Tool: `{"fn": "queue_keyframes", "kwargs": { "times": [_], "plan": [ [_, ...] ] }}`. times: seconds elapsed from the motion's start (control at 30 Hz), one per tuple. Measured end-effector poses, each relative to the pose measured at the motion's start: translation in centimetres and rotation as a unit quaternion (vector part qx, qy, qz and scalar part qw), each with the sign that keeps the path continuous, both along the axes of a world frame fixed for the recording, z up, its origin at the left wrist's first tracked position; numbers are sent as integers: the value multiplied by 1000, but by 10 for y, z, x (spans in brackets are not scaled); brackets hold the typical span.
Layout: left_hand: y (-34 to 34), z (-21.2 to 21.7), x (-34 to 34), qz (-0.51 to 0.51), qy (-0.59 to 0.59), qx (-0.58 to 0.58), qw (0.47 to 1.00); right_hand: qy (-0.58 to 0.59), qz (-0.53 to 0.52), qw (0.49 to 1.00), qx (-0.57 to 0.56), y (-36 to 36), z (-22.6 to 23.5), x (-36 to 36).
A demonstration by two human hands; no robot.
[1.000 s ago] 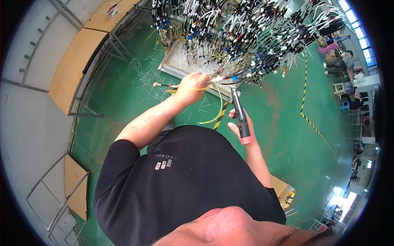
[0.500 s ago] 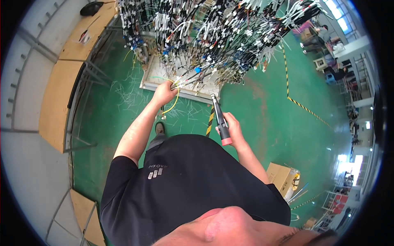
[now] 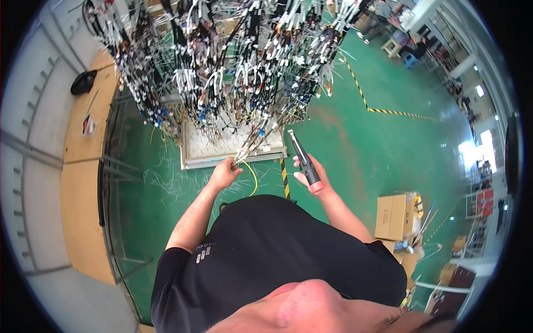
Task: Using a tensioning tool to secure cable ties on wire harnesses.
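The wire bundle ran from the left hand up over the front edge of the pale tray, left of its front right corner, into the mass of hanging wire harnesses. I watched the left hand grasp it, with a yellow-green wire curving away below. The right hand held a black cable-tie gun with a pinkish-red end, its nose just outside the tray's right edge; whether the trigger was squeezed I could not tell. What had just changed was the gap: the gun, close to the bundle a second earlier, stood well apart from it, so I judged it was not working on the wires then. Against that earlier frame, the left hand had also come down to the near side of the tray's front edge, and my view had turned, bringing in more harnesses and more of the cardboard carton on the right. Thin pale offcuts littered the green floor by the front left corner, and a wooden bench stood farther left.
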State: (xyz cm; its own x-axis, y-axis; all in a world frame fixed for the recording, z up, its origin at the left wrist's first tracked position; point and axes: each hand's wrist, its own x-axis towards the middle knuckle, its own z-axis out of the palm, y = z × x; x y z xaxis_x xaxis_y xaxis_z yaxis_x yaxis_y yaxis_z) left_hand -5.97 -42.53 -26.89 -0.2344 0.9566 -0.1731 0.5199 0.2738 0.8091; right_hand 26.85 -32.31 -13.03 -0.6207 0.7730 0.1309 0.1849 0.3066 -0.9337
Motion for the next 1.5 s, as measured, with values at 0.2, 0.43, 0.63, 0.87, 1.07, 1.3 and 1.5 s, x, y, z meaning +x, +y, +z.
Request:
{"fn": "queue_keyframes", "kwargs": {
  "times": [0.2, 0.43, 0.63, 0.87, 1.07, 1.3, 1.5],
  "plan": [
    [36, -33, -5, -123, -2, -68, 990, -10, -40, 997, -61, 10, -3, 10],
    [58, -87, 32, -70, 54, -117, 989, 88, -41, 992, -78, 102, -35, 45],
    [77, -102, 46, -5, 55, -225, 973, 19, 17, 1000, -15, 212, -39, 83],
    [67, -82, 58, 6, 30, -266, 964, 181, 230, 953, -78, 339, -68, 50],
    [68, -69, 72, 32, -18, -300, 953, 237, 320, 867, -299, 383, -78, -17],
    [109, -25, 69, 109, 237, -372, 891, 328, 357, 763, -428, 357, -28, -36],
    [250, 85, 95, 39, -104, 147, 983, 334, 388, 733, -448, 335, -20, -41]
  ]
}}
